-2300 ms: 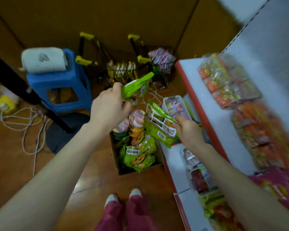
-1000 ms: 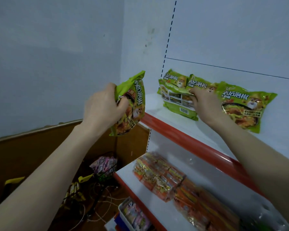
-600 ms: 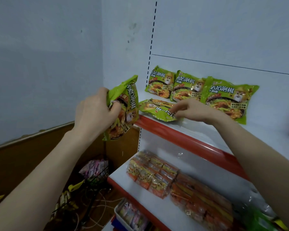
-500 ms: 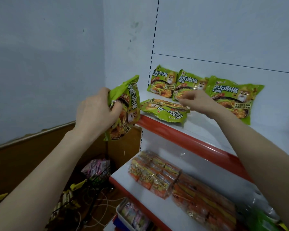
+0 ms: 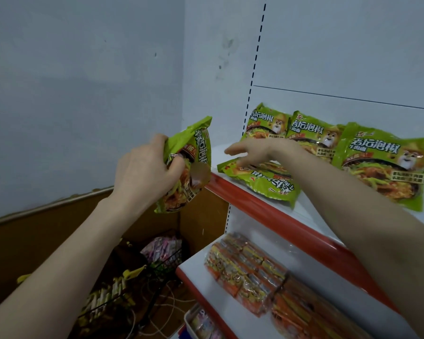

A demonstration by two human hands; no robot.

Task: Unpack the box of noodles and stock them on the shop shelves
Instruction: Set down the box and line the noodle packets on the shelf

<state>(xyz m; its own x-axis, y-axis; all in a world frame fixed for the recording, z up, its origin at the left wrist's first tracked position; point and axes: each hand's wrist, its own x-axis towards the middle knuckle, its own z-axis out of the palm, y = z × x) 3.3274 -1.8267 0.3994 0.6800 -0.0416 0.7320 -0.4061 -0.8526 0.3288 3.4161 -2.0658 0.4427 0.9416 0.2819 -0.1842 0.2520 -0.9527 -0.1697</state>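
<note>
Nearest, on the lower shelf [image 5: 207,270], lie clear bundles of orange noodle packs [image 5: 245,272]. Above them, the left hand [image 5: 145,172] grips a green noodle packet [image 5: 191,165] upright in curled fingers, just off the red-edged upper shelf [image 5: 262,206]. The right hand [image 5: 252,151] hovers with fingers spread over a flat packet [image 5: 267,185] lying near the shelf's front edge; behind it, three standing packets [image 5: 387,165] lean against the back panel.

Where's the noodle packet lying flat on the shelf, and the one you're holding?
flat noodle packet [image 5: 267,185], head view, on its green top face.
held noodle packet [image 5: 194,152], head view, on its printed front, gripped by the left hand [image 5: 145,172].
</note>
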